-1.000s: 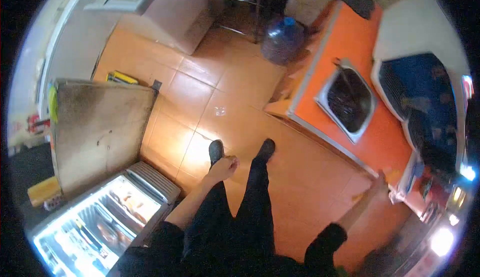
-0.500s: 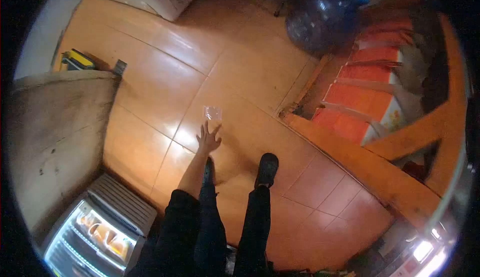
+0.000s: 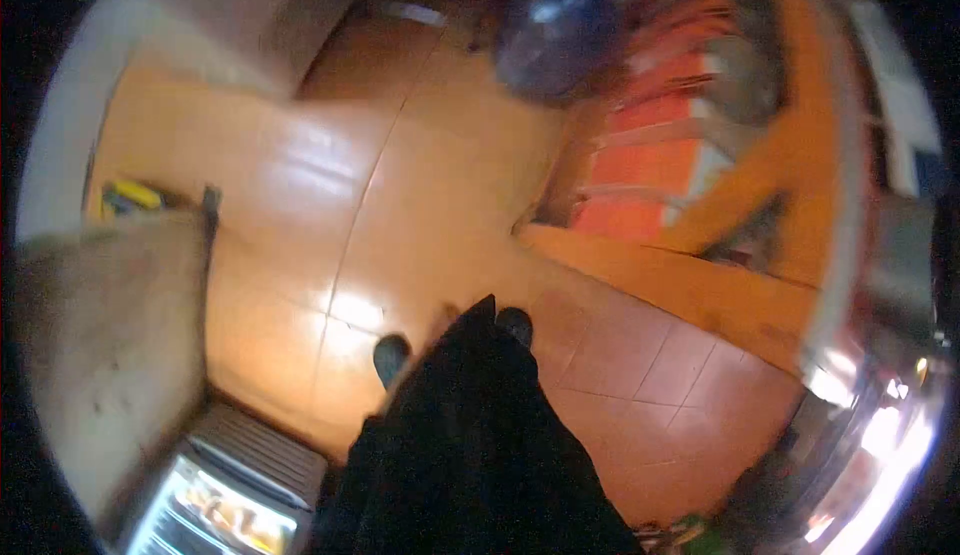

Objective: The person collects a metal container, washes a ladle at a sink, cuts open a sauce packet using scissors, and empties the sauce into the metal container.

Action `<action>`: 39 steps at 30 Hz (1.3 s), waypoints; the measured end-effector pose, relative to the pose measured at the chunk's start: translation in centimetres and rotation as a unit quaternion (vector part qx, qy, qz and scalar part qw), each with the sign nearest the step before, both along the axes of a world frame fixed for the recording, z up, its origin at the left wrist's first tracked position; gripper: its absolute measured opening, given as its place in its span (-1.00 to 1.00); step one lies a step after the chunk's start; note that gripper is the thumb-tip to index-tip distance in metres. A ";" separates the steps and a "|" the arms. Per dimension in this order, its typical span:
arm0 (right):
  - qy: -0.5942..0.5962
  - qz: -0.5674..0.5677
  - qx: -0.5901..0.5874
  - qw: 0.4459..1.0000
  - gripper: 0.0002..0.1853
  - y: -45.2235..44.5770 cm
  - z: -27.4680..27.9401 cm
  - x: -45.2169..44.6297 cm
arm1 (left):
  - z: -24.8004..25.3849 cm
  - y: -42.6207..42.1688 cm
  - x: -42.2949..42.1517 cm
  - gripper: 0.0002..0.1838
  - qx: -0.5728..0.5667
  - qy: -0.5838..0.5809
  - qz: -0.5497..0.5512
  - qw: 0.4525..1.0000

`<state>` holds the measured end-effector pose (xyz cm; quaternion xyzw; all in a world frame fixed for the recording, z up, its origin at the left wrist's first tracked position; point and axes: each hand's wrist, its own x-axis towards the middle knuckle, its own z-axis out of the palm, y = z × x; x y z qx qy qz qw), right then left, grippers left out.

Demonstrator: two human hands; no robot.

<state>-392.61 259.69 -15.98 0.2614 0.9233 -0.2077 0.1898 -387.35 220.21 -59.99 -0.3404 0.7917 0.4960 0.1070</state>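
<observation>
A blurred patch of skin between the two dark shoes appears to be my left hand [image 3: 441,323]. Black clothing [image 3: 480,415] covers most of it, and its fingers cannot be made out. Whether anything is in it is hidden. One shoe [image 3: 391,358] rests to the left of the hand, the other shoe [image 3: 514,327] to the right, partly behind the black cloth. Beneath is the orange tiled floor [image 3: 440,195]. No clear packet shows on these tiles. My right hand is out of view.
An orange wooden frame [image 3: 660,280] holds red-and-white stacked packs [image 3: 640,170] at right. A large blue water bottle [image 3: 560,40] stands behind. At left are a worn panel [image 3: 110,325], a yellow-and-black object [image 3: 135,197] and a lit display appliance [image 3: 220,505].
The view has shifted and blurred. My left hand, earlier spread over a small clear packet on the floor, has drawn back towards my body. The packet no longer shows on the floor.
</observation>
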 end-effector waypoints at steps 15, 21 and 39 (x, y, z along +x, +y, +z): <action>0.259 -0.289 -0.527 0.756 -0.87 8.0 28.1 6.3 | 68.3 31.2 -7.6 -0.67 0.485 0.059 -0.472 0.734; 0.361 -0.388 -0.454 0.716 -0.84 21.8 27.7 8.1 | 67.5 47.3 -8.8 -0.69 0.526 -0.048 -0.519 0.672; 0.520 -0.424 -0.301 0.678 -0.85 72.9 23.4 -7.7 | 59.0 69.1 -53.9 -0.44 -0.407 0.419 -0.464 0.666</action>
